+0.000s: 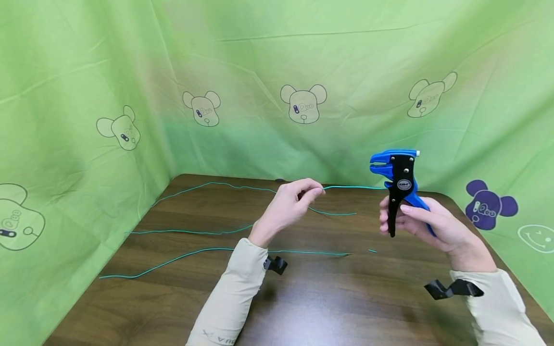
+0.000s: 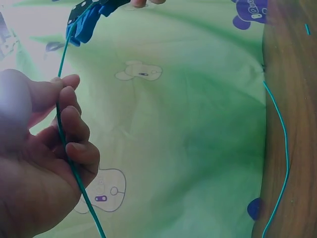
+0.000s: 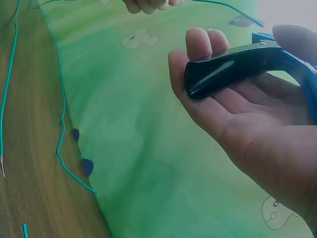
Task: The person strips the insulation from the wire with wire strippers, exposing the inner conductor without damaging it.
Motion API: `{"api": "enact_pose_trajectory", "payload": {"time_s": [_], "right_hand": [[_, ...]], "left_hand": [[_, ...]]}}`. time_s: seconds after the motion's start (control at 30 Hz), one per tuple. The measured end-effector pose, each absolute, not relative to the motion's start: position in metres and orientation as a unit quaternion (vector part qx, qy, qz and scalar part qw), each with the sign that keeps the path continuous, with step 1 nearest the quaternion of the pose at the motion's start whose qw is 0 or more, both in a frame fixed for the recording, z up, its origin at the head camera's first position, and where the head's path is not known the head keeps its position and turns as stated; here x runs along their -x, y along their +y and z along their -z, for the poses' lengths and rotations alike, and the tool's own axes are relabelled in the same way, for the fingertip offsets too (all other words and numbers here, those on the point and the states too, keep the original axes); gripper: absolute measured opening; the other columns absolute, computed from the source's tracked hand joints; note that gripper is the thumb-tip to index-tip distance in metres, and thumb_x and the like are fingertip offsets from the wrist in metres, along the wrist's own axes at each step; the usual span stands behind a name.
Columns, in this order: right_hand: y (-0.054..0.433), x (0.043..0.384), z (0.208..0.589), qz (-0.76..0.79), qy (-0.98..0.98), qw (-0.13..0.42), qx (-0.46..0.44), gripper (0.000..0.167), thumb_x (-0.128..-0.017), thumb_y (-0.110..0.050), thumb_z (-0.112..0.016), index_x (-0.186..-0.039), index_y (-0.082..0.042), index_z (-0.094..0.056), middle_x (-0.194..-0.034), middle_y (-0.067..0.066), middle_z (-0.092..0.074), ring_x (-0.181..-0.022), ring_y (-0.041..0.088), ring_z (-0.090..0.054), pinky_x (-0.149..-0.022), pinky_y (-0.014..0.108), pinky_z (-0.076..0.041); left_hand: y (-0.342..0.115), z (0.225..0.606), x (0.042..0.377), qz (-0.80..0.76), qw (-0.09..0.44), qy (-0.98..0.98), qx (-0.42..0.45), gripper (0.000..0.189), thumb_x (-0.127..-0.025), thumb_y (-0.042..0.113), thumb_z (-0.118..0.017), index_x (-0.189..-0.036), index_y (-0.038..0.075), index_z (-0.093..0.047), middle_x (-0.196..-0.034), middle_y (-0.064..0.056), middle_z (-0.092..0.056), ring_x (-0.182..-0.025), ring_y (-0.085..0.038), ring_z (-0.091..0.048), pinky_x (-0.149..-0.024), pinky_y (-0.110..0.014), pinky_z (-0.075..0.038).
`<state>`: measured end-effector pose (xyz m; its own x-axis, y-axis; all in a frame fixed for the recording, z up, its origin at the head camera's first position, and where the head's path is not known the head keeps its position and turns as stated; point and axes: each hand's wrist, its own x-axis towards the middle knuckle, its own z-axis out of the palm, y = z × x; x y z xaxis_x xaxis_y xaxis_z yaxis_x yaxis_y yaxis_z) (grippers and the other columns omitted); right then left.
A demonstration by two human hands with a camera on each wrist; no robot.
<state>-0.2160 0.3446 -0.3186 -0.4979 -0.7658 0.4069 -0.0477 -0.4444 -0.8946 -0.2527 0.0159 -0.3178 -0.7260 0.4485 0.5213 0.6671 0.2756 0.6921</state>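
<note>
My left hand (image 1: 292, 204) pinches a green wire (image 2: 62, 59) between thumb and index finger. The other fingers are curled, and the wire trails down across them in the left wrist view. A blue and black wire stripper (image 1: 400, 180) is held upright in my right hand (image 1: 441, 223), thumb on the blue handle and fingers behind the black handle (image 3: 223, 74). Its blue jaws point left and stand apart. From the left hand the wire stretches right, and its far part overlaps the stripper body below the jaws in the head view.
More green wires lie across the brown table (image 1: 173, 307). The front wire (image 1: 303, 252) has a bared end (image 3: 3, 166). A short green piece (image 1: 372, 251) lies to its right. Green cloth (image 1: 259, 57) with bear-head prints hangs behind and at both sides.
</note>
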Motion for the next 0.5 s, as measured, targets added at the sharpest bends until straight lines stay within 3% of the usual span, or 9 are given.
{"api": "enact_pose_trajectory", "payload": {"time_s": [0.13,0.5], "right_hand": [[0.345,0.216,0.318,0.727,0.467,0.244,0.44,0.047,-0.099,0.009,-0.003,-0.136,0.02,-0.03,-0.125,0.03,-0.055,-0.113,0.045,-0.06,-0.102,0.049,-0.048],[0.341,0.215,0.318,0.723,0.482,0.249,0.427,0.046,-0.099,0.009,-0.004,-0.136,0.018,-0.03,-0.124,0.029,-0.057,-0.112,0.043,-0.061,-0.101,0.047,-0.049]], "left_hand": [[0.012,0.319,0.253,0.494,0.117,-0.789,0.347,0.017,-0.101,0.019,-0.054,-0.101,0.017,-0.071,-0.083,0.006,-0.068,-0.071,-0.003,-0.058,-0.065,-0.019,-0.047],[0.004,0.313,0.251,0.507,0.135,-0.777,0.348,0.018,-0.101,0.017,-0.053,-0.106,0.016,-0.07,-0.078,0.003,-0.067,-0.062,-0.005,-0.055,-0.058,-0.019,-0.04]]}}
